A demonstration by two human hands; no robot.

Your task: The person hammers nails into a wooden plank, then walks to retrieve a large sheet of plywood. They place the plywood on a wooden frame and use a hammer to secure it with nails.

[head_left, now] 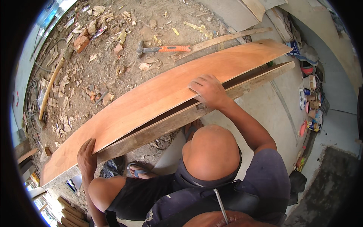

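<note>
A long reddish-brown plywood sheet (151, 98) lies slantwise across the view, resting on a rough wooden beam (166, 125) that runs under its near edge. My left hand (87, 156) grips the sheet's near edge close to its lower left end. My right hand (208, 90) lies on top of the sheet near its middle, fingers curled over the near edge above the beam. My bent knee (211, 151) sits just below the beam.
A hammer with an orange handle (166, 48) lies on the rubble-strewn dirt (113, 56) beyond the sheet. A long wooden pole (51, 85) and coiled cable (32, 94) are at the left. Cans and small containers (312, 102) crowd the right wall. My sandalled foot (140, 172) is under the beam.
</note>
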